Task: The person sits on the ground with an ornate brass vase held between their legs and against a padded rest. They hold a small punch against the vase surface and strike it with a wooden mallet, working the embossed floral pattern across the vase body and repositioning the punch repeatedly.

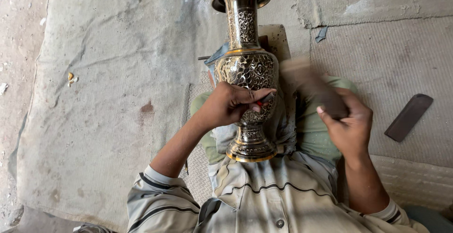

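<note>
Nearest the camera, a striped shirt [264,200] fills the bottom of the view, and the brass vase [247,67] lies against the person's lap just beyond it, foot toward the body, flared mouth pointing away.

The left hand [230,104] rests on the vase's lower belly, fingers closed around a thin tool [265,99] whose tip meets the engraved surface. To the right of the vase the right hand [349,122] is lifted clear of it, wrapped around a dark wooden mallet [314,89] — blurred, so it seems to be mid-swing.

Judging by this, the step in hand is chasing the pattern: tool set on the metal, mallet raised to strike. The next blow calls for a square hit on the tool's end, with the left hand holding the tip steady.

Further right of the vase a dark flat bar [408,117] lies on the floor mat [108,96], well apart from both hands.
</note>
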The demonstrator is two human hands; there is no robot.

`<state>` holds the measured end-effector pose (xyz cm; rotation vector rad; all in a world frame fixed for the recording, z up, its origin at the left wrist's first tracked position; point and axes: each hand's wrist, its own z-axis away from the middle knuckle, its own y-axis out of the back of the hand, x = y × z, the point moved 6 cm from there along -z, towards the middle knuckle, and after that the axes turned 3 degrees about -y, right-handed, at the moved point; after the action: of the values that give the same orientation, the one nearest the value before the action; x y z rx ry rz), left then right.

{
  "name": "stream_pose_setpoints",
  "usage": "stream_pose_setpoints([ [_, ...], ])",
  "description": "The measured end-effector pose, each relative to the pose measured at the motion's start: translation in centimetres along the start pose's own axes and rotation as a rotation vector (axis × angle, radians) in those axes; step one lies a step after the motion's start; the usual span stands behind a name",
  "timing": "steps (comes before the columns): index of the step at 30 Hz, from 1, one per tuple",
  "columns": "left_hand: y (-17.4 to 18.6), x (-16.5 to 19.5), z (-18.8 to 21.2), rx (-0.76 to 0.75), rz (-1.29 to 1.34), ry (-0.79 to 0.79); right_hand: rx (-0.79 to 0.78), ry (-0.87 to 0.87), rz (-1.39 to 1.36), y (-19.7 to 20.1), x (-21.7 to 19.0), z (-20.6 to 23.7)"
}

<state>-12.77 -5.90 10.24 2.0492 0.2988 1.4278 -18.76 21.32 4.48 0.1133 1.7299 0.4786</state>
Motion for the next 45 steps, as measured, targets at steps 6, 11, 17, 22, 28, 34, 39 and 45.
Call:
stream_pose_setpoints([
  [6, 0.3, 0.7, -0.1, 0.079, 0.063, -0.060, -0.215, -0.263, 0.499, -1.0, 1.7, 0.3],
  [11, 0.4, 0.4, -0.7, 0.060, 0.097, -0.049, -0.160, -0.140, 0.306, -1.9, 2.2, 0.2],
  [17, 0.2, 0.1, -1.5, -0.017, 0.080, -0.019, -0.121, -0.156, 0.421, -1.3, 3.1, -1.2],
  [22, 0.0, 0.1, -1.4, 0.021, 0.078, -0.021, -0.119, -0.032, -0.132, 0.5, 1.1, -3.2],
  [28, 0.0, -0.2, -1.4, 0.005, 0.063, -0.014, -0.146, 0.061, 0.084, 1.0, -0.4, -3.4],
  [34, 0.4, 0.1, -1.6, -0.012, 0.094, -0.032, -0.125, -0.023, 0.039, 0.9, 0.4, -2.6],
  [39, 0.7, -0.5, -1.5, -0.038, 0.022, 0.020, -0.056, 0.012, 0.108, 0.7, 1.1, -1.9],
  [45, 1.0, -0.8, -1.2, -0.016, 0.127, -0.103, -0.098, 0.051, 0.126, -0.2, 1.6, -0.5],
])
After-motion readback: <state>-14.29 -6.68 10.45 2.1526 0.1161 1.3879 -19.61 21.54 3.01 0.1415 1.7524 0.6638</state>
